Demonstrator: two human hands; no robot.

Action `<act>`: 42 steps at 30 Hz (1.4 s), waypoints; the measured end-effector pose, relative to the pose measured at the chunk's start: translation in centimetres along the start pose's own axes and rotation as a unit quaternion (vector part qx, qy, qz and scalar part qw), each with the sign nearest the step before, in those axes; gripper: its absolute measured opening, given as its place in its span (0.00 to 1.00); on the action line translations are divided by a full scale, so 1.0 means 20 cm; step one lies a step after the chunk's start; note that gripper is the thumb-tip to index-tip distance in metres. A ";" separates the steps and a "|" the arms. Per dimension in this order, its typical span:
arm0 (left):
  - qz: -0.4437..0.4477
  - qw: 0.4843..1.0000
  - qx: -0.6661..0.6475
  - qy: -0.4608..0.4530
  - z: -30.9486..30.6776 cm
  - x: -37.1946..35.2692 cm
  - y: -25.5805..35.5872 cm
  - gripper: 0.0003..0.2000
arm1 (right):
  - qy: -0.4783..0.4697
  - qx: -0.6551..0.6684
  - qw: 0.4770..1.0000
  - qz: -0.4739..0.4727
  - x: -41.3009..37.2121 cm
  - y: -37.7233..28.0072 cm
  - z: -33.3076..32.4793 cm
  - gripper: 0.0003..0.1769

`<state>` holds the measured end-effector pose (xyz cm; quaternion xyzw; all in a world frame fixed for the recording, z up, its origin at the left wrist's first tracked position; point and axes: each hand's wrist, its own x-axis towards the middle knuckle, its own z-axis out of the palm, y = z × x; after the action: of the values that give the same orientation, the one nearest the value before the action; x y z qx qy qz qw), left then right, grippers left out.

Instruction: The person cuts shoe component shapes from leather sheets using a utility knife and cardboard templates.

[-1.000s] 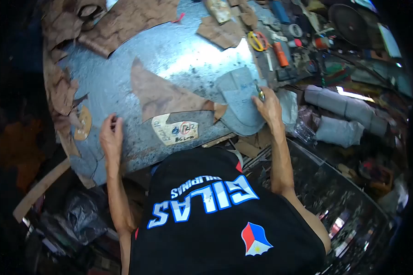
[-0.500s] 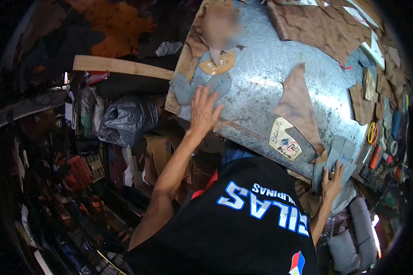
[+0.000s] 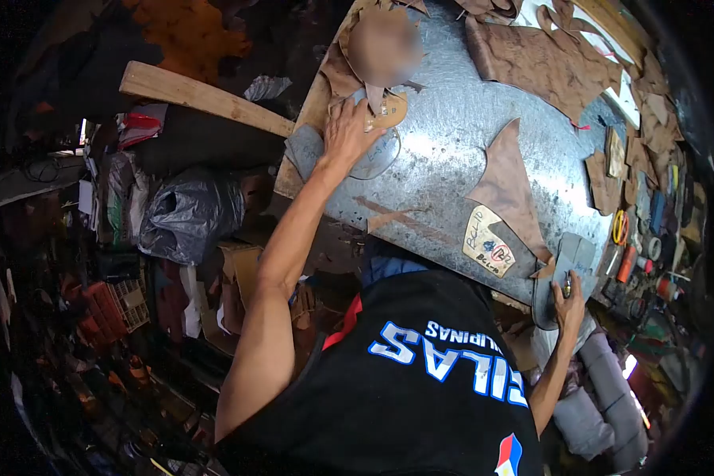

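The left hand is lying, fingers forward, over the left end of the metal-topped bench, its fingertips meeting the tan template; whether they are pinching it or merely resting cannot be told. This template is showing a curved outline and small dark marks, and is partly covered by the hand. Just nearer, the rounded grey template is lying flat beneath the hand, its curved rim showing to the right; the smaller grey piece is sitting by the left corner.

The right hand is curling its fingers around a small metallic tool, its exact kind too small to identify. The hand is resting on the long grey template, which is bearing faint blue writing and reaching the near edge at the right end. The narrow tip of the brown leather-like piece is meeting this template's left side, while the cream template, inscribed in black with a red ring, is lying just beside that piece.

Bare metal is stretching between the left-hand templates and the brown piece; another open band is running from there to the large brown sheet along the far side.
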<state>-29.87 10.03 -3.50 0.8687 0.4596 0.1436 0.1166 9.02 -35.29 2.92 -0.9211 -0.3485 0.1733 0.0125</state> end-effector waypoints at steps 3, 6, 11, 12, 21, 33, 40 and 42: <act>0.017 1.000 0.005 0.011 0.01 0.06 -0.04 0.33 | 0.003 0.009 1.000 0.004 0.00 0.02 0.03 0.34; 0.017 1.000 0.017 0.010 -0.03 0.06 -0.04 0.33 | 0.020 0.006 1.000 -0.008 0.00 0.04 0.05 0.34; 0.061 0.995 0.011 -0.073 -0.14 -0.18 0.15 0.37 | 0.005 0.028 1.000 -0.013 0.02 0.04 0.01 0.31; 0.103 0.989 0.052 -0.095 -0.11 -0.29 0.20 0.38 | -0.017 0.017 0.999 0.038 0.04 -0.01 -0.05 0.31; 0.207 0.951 -0.115 -0.197 -0.05 -0.62 0.28 0.39 | 0.082 0.277 0.957 -0.021 0.02 -0.89 0.01 0.26; 0.193 0.969 -0.117 -0.095 -0.06 -0.61 0.19 0.34 | -0.203 0.611 0.765 0.015 -0.04 -1.70 0.33 0.26; 0.113 0.941 -0.313 -0.060 -0.13 -0.54 0.16 0.22 | -0.235 0.667 0.703 0.069 0.03 -1.70 0.39 0.25; 0.047 0.939 -0.327 -0.095 -0.16 -0.53 0.13 0.21 | -0.222 0.646 0.728 0.068 0.06 -1.73 0.41 0.23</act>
<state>-34.80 0.05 -1.09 0.8129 0.3325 0.2081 0.4304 -14.81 -9.17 -0.14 -0.6475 -0.0818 0.5561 0.5146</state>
